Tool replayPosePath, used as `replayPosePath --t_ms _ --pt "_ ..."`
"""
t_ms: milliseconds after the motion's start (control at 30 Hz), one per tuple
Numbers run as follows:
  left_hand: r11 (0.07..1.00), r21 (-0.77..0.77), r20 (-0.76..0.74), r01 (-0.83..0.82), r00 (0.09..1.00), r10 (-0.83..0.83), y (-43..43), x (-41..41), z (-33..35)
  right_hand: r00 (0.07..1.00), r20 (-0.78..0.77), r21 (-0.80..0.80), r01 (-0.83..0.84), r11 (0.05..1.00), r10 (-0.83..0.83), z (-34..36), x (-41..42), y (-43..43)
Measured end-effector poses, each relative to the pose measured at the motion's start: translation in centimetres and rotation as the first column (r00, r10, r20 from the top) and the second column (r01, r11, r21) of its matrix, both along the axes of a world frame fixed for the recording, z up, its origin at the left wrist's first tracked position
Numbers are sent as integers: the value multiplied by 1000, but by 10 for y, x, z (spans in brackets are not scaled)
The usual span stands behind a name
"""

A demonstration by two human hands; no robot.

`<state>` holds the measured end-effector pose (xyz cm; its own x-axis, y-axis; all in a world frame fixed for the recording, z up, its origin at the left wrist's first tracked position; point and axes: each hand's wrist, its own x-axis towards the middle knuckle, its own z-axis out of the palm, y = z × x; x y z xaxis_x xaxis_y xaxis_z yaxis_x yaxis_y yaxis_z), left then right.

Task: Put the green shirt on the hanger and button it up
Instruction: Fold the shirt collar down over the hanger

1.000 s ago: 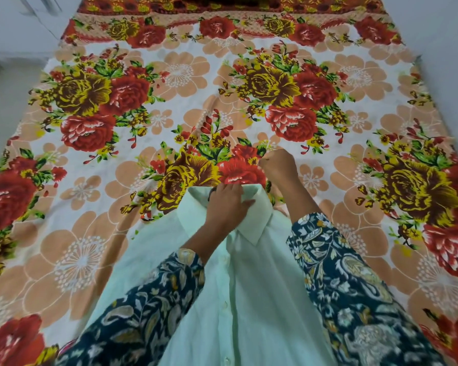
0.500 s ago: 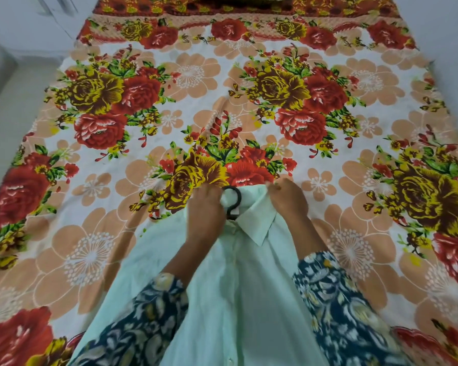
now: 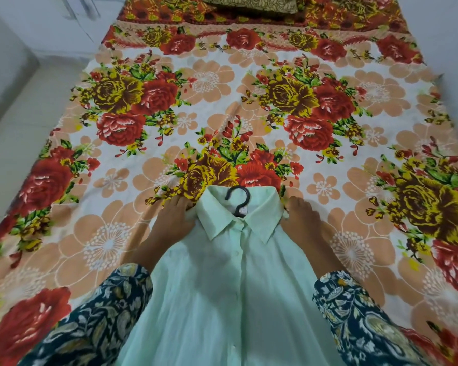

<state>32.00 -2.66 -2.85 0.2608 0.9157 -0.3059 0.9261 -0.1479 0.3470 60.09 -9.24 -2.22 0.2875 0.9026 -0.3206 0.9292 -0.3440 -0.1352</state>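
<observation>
Green shirt (image 3: pixel 230 281) lies flat on its back between the two hands, with its front facing up and its bottom part running off the near edge of the picture. It is pale, minty green. A black hanger (image 3: pixel 237 200) is inside it, and only the hook shows, poking out of the neck hole right between the hands. The collar (image 3: pixel 262 215) is folded down, with one pointy tip near each hand. Down the middle of the green shirt the two front edges lie together, and a row of small buttons (image 3: pixel 236 253) runs along them toward the person. I cannot tell if every button is done up. The left hand (image 3: pixel 175 220) sits on the shirt's shoulder just beside the collar, and the right hand (image 3: pixel 303 220) sits on the other shoulder. Both have bent fingers whose tips go down at the edge of the cloth, so I cannot tell if they are holding the cloth or just pressing on it. Dark blue sleeves (image 3: pixel 103 313) with pale leaves and flowers cover both arms. Under the hands and far past them spreads a bed sheet (image 3: pixel 209 101) with big red, yellow and peach flowers. Well beyond the hands, at the far end, lies a brownish pillow (image 3: pixel 249 3). Out past the left hand is a pale floor (image 3: pixel 19 122).
</observation>
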Motion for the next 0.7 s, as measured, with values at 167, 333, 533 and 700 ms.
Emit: replayPosePath --t_ms 167,333,533,700 --pt "958 172 -298 228 939 -170 -26 -11 -7 990 -100 -100 -108 989 98 1 -12 -20" --pt "917 263 -339 300 919 -203 -14 -15 -3 977 173 84 -140 987 124 -3 -11 -17" --pt "962 203 -253 185 959 -132 2 -10 -8 987 157 160 17 987 -42 -10 6 1" --pt "972 197 -171 130 981 -96 10 -4 -7 990 139 79 17 997 -28 -16 7 13"
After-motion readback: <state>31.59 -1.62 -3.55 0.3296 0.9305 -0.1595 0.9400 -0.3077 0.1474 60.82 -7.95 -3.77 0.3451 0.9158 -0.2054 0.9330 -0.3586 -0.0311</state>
